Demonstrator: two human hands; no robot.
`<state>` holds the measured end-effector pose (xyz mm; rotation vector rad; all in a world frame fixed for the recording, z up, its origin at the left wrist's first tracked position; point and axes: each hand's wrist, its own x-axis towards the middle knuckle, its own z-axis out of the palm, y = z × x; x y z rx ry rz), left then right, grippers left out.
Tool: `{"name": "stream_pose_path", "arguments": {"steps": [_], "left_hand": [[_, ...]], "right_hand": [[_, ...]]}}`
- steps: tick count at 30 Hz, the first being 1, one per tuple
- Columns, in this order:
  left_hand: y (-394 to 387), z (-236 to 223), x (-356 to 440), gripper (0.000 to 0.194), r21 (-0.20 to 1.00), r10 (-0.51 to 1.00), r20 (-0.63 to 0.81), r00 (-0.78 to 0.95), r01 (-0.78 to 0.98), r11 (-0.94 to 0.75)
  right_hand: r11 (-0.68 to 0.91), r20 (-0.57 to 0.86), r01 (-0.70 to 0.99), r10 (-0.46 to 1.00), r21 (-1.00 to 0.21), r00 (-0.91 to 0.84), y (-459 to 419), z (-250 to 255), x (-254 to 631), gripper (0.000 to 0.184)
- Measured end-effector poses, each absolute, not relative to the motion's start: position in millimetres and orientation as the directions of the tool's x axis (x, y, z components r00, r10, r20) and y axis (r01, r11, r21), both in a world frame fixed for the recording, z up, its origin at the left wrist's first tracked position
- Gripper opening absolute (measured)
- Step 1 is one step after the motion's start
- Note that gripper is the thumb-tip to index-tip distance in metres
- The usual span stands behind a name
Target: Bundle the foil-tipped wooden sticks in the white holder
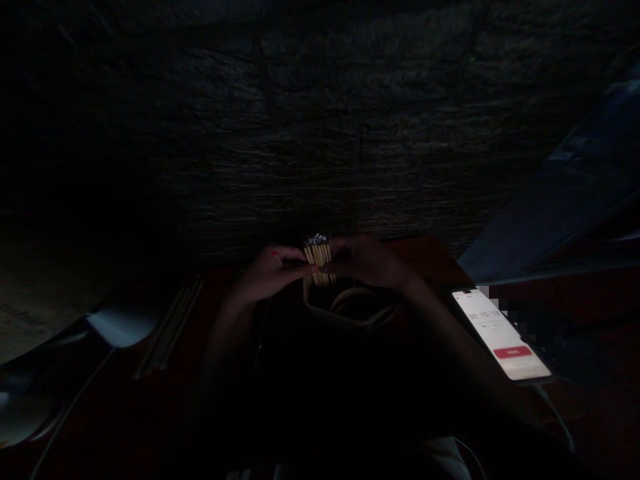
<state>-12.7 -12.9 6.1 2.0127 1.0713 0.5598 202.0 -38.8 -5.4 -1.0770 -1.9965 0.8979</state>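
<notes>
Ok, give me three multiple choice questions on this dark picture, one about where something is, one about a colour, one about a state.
1. Where does the phone lie?
A. beside the right hand
B. beside the left hand
C. on the wall

2. What colour is the button on the phone's screen?
A. green
B. red
C. blue

3. How is the bundle of thin sticks held?
A. lying loose on the table
B. in the left hand alone
C. between both hands

Answers: 1 A, the phone lies out past the right hand. 2 B, a red bar shows low on the lit screen. 3 C, the left hand and the right hand both close their grip on the bundle.
</notes>
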Motion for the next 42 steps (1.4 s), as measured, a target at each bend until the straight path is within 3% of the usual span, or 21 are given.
{"name": "stream_pose_path", "arguments": {"steps": [11, 18, 34, 42], "left_hand": [[-10, 2, -14, 0.023, 0.788, 0.828, 0.009, 0.561, 0.506, -0.352], [-9, 2, -14, 0.028, 0.885, 0.780, 0.043, 0.624, 0.339, -0.320], [-16, 5, -3, 0.024, 0.886, 0.861, 0.115, 0.495, 0.341, -0.314], [-14, 0, -4, 0.020, 0.875, 0.861, 0.144, 0.488, 0.343, -0.341]], "right_hand": [[0.357, 0.187, 0.340, 0.877, -0.870, -0.442, -39, -7, 202, 0.028], [0.291, 0.128, 0.314, 0.883, -0.904, -0.451, -41, 1, 211, 0.022], [0.332, 0.192, 0.293, 0.888, -0.897, -0.418, -44, 7, 213, 0.019], [0.367, 0.214, 0.405, 0.902, -0.837, -0.376, -44, 6, 208, 0.018]]}}
